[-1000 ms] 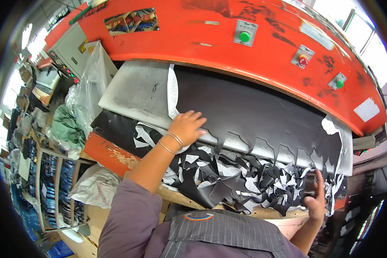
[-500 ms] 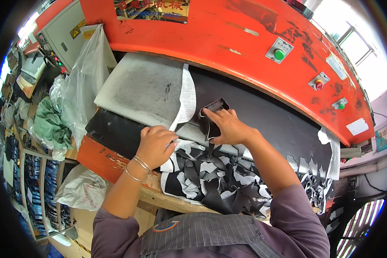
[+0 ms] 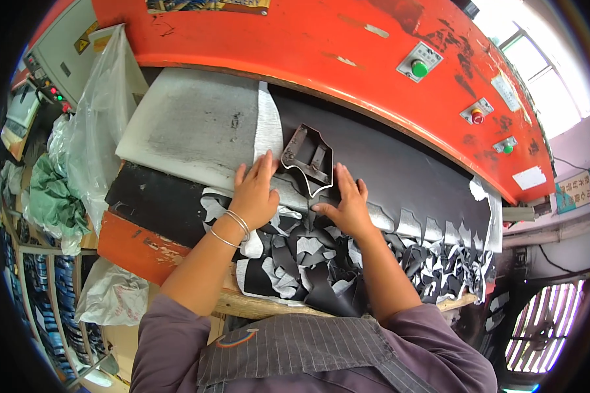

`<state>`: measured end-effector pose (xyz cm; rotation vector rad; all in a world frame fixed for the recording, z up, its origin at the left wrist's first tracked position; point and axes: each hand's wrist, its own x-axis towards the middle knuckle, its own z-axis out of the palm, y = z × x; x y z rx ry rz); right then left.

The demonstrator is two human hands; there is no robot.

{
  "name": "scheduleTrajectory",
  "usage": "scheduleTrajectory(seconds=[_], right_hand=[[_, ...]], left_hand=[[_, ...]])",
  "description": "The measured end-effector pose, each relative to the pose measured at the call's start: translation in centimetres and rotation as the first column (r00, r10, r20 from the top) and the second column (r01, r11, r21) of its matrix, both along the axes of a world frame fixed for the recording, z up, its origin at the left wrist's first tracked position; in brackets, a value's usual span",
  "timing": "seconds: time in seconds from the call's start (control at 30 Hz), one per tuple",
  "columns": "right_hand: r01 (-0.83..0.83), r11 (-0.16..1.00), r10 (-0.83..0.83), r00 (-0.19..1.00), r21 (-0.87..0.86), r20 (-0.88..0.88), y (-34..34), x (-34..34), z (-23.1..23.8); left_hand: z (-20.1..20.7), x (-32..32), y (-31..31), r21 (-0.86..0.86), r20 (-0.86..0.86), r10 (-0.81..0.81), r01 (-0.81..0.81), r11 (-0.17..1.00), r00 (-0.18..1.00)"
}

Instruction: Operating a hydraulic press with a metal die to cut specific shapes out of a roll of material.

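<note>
A metal cutting die (image 3: 318, 157) with an open frame and an inner crossbar lies on a black sheet of leather-like material (image 3: 406, 164). My left hand (image 3: 255, 193) rests beside the die's left side, fingers stretched out onto the sheet's turned-up white edge (image 3: 267, 114). On the other side, my right hand (image 3: 351, 206) is spread with its fingertips close to the die's lower right wall; whether they touch it I cannot tell. Under the sheet is a pale, worn cutting pad (image 3: 183, 124). Black-and-white offcuts (image 3: 328, 281) heap along the near edge, below both hands.
An orange press beam (image 3: 334, 46) spans the far side, carrying a green button (image 3: 419, 68) and a red button (image 3: 477, 116). Clear plastic bags (image 3: 98, 124) hang at the left, above a shelf rack (image 3: 42, 288). A wooden edge (image 3: 262, 304) runs before my apron.
My right hand has let go of the die, which now lies flat on the sheet. My left hand has released the white edge and moved up beside the die. The whole view has shifted slightly.
</note>
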<state>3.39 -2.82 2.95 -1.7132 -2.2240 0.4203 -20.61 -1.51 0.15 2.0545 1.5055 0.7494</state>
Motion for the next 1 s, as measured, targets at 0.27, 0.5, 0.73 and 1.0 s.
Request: scheduleTrajectory(seconds=[0.27,0.5,0.73,1.0], right_hand=[[-0.030,0.999,0.032,0.994,0.028,-0.108,0.7,0.6,-0.9],[-0.098,0.990,0.104,0.993,0.098,-0.059,1.7,1.4,-0.5],[-0.126,0.982,0.129,0.992,0.141,-0.012,1.5,1.0,-0.3],[0.002,0.999,-0.004,0.999,0.033,0.042,0.2,-0.8,-0.5]], left_hand=[[0.0,0.2,1.5,0.030,0.054,-0.031,0.029,0.999,0.998],[0.1,0.1,2.0,0.162,0.088,-0.056,0.041,0.986,0.995],[0.0,-0.5,1.4,0.197,0.116,-0.038,0.014,0.980,0.993],[-1.2,0.1,0.0,0.174,0.173,-0.010,-0.021,0.985,0.985]])
